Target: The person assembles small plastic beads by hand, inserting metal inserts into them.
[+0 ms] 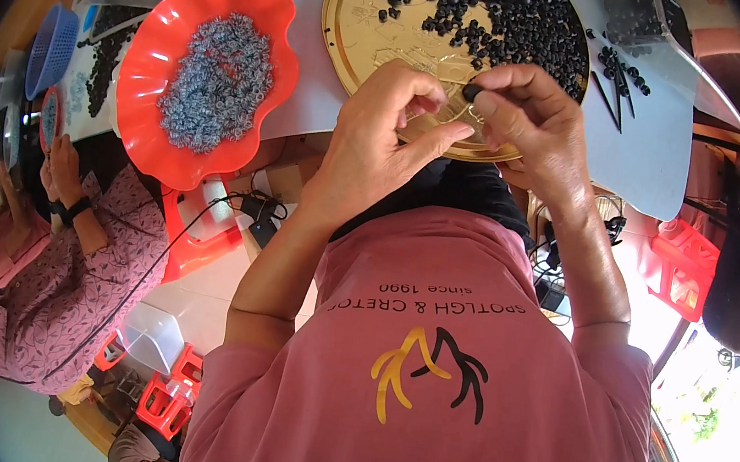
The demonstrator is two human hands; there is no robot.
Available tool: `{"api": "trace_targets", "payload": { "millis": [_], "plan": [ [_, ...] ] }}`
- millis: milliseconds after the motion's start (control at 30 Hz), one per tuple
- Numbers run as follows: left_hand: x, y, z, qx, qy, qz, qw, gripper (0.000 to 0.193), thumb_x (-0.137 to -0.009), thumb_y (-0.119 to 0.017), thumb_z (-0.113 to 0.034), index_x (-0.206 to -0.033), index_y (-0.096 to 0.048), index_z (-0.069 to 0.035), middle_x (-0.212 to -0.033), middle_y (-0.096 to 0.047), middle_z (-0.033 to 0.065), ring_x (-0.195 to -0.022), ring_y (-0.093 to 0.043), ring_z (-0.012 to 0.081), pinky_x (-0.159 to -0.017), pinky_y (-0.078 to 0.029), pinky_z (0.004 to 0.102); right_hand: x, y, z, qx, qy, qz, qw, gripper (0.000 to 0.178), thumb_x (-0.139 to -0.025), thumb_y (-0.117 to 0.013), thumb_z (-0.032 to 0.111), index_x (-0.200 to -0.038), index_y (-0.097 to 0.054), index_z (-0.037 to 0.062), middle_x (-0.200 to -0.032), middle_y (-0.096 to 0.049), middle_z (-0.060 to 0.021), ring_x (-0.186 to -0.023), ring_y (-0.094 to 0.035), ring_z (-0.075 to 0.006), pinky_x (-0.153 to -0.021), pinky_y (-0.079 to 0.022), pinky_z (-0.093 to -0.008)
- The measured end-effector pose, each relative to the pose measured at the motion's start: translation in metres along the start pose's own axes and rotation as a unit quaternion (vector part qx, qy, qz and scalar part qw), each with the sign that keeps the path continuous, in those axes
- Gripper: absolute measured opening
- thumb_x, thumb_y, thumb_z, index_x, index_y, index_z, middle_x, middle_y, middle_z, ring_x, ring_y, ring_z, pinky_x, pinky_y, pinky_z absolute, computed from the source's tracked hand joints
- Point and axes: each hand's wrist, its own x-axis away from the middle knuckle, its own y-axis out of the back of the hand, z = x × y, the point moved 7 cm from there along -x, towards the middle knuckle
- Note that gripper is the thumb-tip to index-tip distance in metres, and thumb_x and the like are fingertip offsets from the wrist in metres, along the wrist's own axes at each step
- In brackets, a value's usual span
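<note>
One round black bead (471,93) sits at the upper centre of the frame, pinched between the thumb and forefinger of the right hand (538,130). The left hand (382,131) is just beside it, thumb stretched toward the right hand and fingers curled in; whether those fingers grip anything, I cannot tell. A thin pale loop (474,114) shows just below the bead. Beneath both hands lies a round gold tray (349,36), with a heap of black beads (521,19) across its upper and right parts. It rests on a pale bench (650,166). Right of the tray are slim dark sticks (602,104) and a few loose beads (639,83). In the upper left, a wavy-rimmed red bowl (141,78) holds many small, greyish, see-through pieces (217,83). Farther left stand a blue basket (50,51) and, lower, a co-worker's patterned sleeve (138,203).
</note>
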Motion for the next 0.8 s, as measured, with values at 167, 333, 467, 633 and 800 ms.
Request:
{"api": "trace_targets", "payload": {
  "millis": [167, 333, 467, 633, 800],
  "plan": [
    [0.015, 0.007, 0.006, 0.103, 0.006, -0.089, 0.991, 0.027, -0.080, -0.079, -0.003, -0.102, -0.064, -0.003, -0.096, -0.063, 0.0076, -0.075, -0.063, 0.0139, -0.060, -0.049, 0.0241, 0.009, -0.026, -0.017, -0.135, -0.015, 0.059, 0.989, 0.019, -0.096, -0.066, 0.011, -0.110, -0.063, -0.0017, -0.095, -0.068, -0.0064, -0.072, -0.060, -0.0092, -0.062, -0.050, -0.0241],
    [0.027, 0.013, 0.002, 0.025, -0.023, -0.080, 0.996, 0.027, -0.082, -0.075, 0.003, -0.108, -0.067, -0.001, -0.103, -0.066, 0.0106, -0.077, -0.065, 0.0147, -0.066, -0.053, 0.0254, 0.015, -0.031, -0.030, -0.087, -0.076, 0.057, 0.992, 0.021, -0.099, -0.062, 0.015, -0.112, -0.063, -0.0008, -0.089, -0.066, -0.0054, -0.067, -0.057, -0.0085, -0.058, -0.049, -0.0229],
    [0.036, 0.015, 0.011, 0.024, 0.003, -0.075, 0.997, 0.026, -0.084, -0.073, 0.005, -0.108, -0.068, -0.001, -0.102, -0.067, 0.0108, -0.078, -0.065, 0.0142, -0.069, -0.054, 0.0257, 0.003, -0.024, -0.016, 0.085, -0.006, 0.042, 0.995, 0.020, -0.095, -0.067, 0.016, -0.106, -0.068, 0.0000, -0.088, -0.067, -0.0045, -0.067, -0.060, -0.0126, -0.062, -0.051, -0.0286],
    [0.041, 0.018, 0.030, 0.114, 0.122, -0.108, 0.980, 0.022, -0.086, -0.070, 0.004, -0.108, -0.069, 0.001, -0.100, -0.067, 0.0100, -0.078, -0.064, 0.0128, -0.070, -0.053, 0.0244, -0.035, -0.018, 0.019, 0.423, 0.288, -0.014, 0.859, 0.015, -0.087, -0.067, 0.015, -0.100, -0.070, 0.0081, -0.086, -0.065, -0.0102, -0.072, -0.066, -0.0272, -0.061, -0.054, -0.0351],
    [0.043, 0.019, 0.031, 0.173, 0.162, -0.102, 0.966, 0.023, -0.090, -0.068, 0.002, -0.113, -0.066, 0.002, -0.100, -0.067, 0.0090, -0.079, -0.064, 0.0126, -0.071, -0.053, 0.0244, -0.045, -0.039, 0.010, 0.552, 0.367, 0.029, 0.748, 0.010, -0.086, -0.062, 0.017, -0.091, -0.066, 0.0088, -0.086, -0.061, -0.0080, -0.077, -0.066, -0.0297, -0.063, -0.055, -0.0417]
  ]
}}
